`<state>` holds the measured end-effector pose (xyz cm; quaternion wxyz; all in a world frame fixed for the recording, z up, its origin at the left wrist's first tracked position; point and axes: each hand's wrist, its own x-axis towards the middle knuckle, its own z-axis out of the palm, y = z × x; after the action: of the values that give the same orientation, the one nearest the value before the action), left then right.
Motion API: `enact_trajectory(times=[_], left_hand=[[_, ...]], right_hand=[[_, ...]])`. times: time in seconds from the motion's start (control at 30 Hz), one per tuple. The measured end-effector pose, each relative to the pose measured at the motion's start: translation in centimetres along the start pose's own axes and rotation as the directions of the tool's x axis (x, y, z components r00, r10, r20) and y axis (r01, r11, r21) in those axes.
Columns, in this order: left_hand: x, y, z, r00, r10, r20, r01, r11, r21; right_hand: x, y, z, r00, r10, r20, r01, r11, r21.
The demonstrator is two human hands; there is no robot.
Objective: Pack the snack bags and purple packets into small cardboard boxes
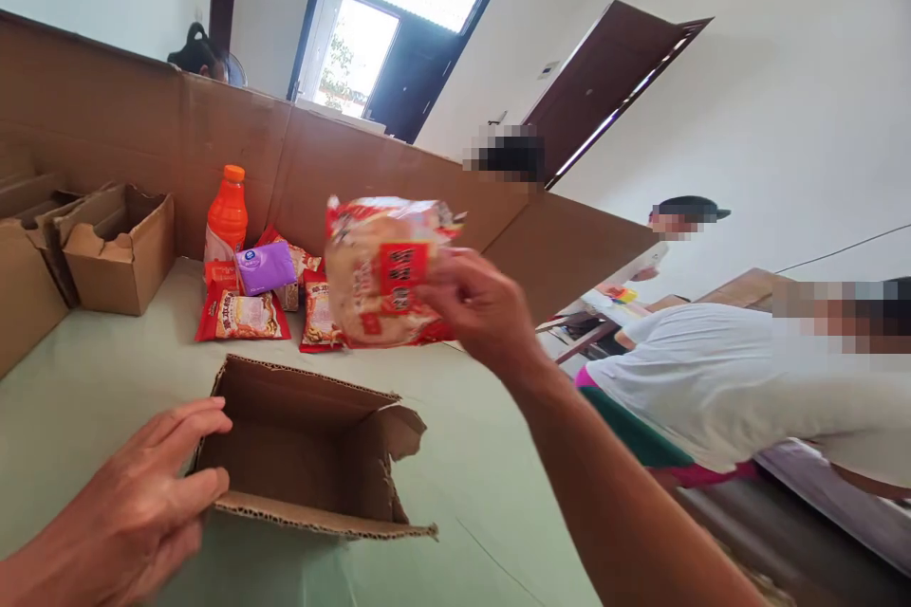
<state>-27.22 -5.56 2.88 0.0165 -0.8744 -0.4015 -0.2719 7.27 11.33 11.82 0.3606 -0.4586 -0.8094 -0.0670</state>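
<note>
My right hand (480,308) pinches the right edge of a red-and-clear snack packet (356,280) with pale round food inside. It holds the packet up above the table, behind and over an open-topped cardboard box (299,512). My left hand (163,474) grips that box by its left wall, with fingertips over the rim. The box looks bare inside, and its right wall is torn. Beyond it lie red snack packets (246,316), a purple tissue pack (265,267) on top of some of them, and an orange bottle (228,218) standing upright.
More open cardboard boxes (146,266) stand at the left on the pale green table (92,379). A tall cardboard partition (234,123) runs along the back. Other people are beyond it, and a person in a white shirt (683,370) bends at the right.
</note>
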Motion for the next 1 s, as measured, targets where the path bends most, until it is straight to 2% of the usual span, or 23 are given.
enact_trajectory(times=[0.07,0.1,0.13,0.2,0.23,0.3,0.37,0.4,0.5,0.57,0.7,0.77,0.8,0.83,0.87,0.9,0.97,1.0], left_hand=[[0.1,-0.2,-0.3,0.999,0.012,0.047,-0.013,1.0,0.004],[0.2,-0.2,-0.3,0.998,0.006,0.064,-0.006,1.0,0.003],[0.2,-0.1,-0.3,0.997,-0.008,0.071,0.008,1.0,0.001],[0.3,0.0,-0.2,0.997,-0.044,0.063,0.044,0.999,-0.011],[0.3,0.1,-0.1,0.997,-0.059,0.053,0.061,0.998,-0.022],[0.3,0.3,0.1,0.996,-0.075,0.039,0.077,0.996,-0.055],[0.2,0.4,0.3,0.996,-0.076,0.037,0.079,0.993,-0.092],[0.1,0.4,0.4,0.997,-0.074,0.036,0.078,0.991,-0.11],[0.1,0.4,0.7,0.995,-0.098,0.031,0.101,0.984,-0.15],[0.1,0.4,0.9,0.993,-0.115,0.03,0.119,0.979,-0.164],[0.2,0.4,1.0,0.994,-0.105,0.018,0.107,0.978,-0.178],[0.1,0.3,1.0,0.996,-0.094,0.013,0.095,0.978,-0.184],[0.1,0.4,1.0,0.996,-0.087,0.009,0.087,0.978,-0.189],[-0.1,0.4,1.0,0.997,-0.081,-0.001,0.079,0.977,-0.196],[-0.2,0.4,1.1,0.997,-0.079,-0.018,0.073,0.976,-0.205],[-0.4,0.5,1.2,0.996,-0.082,-0.045,0.071,0.974,-0.215],[-0.9,0.6,1.8,0.986,-0.11,-0.124,0.078,0.968,-0.238],[-1.2,0.7,2.3,0.977,-0.136,-0.163,0.092,0.963,-0.252]], right_hand=[[-1.7,-1.7,-3.0,0.956,0.029,-0.292,0.017,0.988,0.153],[-2.7,-2.7,-3.9,0.927,0.054,-0.371,0.01,0.985,0.17],[-3.8,-3.8,-4.4,0.906,0.061,-0.419,0.006,0.988,0.157],[-5.9,-5.7,-4.5,0.911,-0.024,-0.413,0.066,0.994,0.087],[-6.9,-6.5,-4.1,0.928,-0.103,-0.359,0.132,0.99,0.058],[-8.4,-7.6,-2.9,0.943,-0.28,-0.178,0.292,0.955,0.047],[-9.2,-8.2,-1.9,0.913,-0.403,0.062,0.401,0.915,0.055],[-9.3,-8.5,-1.4,0.884,-0.425,0.192,0.424,0.904,0.05],[-8.5,-9.5,0.0,0.753,-0.352,0.556,0.418,0.908,0.008],[-7.5,-10.4,1.5,0.65,-0.273,0.709,0.402,0.915,-0.016],[-5.8,-11.9,5.4,0.419,-0.24,0.876,0.377,0.923,0.072],[-5.3,-12.0,6.3,0.339,-0.252,0.906,0.31,0.94,0.145],[-5.2,-11.8,6.2,0.332,-0.268,0.905,0.262,0.947,0.184],[-5.1,-11.5,5.7,0.355,-0.286,0.89,0.21,0.952,0.222],[-5.2,-11.0,4.9,0.407,-0.301,0.863,0.162,0.953,0.256],[-5.3,-10.5,3.9,0.478,-0.304,0.824,0.122,0.952,0.281],[-5.8,-9.3,2.0,0.623,-0.255,0.739,0.06,0.958,0.28],[-6.1,-8.7,1.3,0.676,-0.218,0.704,0.036,0.964,0.265]])
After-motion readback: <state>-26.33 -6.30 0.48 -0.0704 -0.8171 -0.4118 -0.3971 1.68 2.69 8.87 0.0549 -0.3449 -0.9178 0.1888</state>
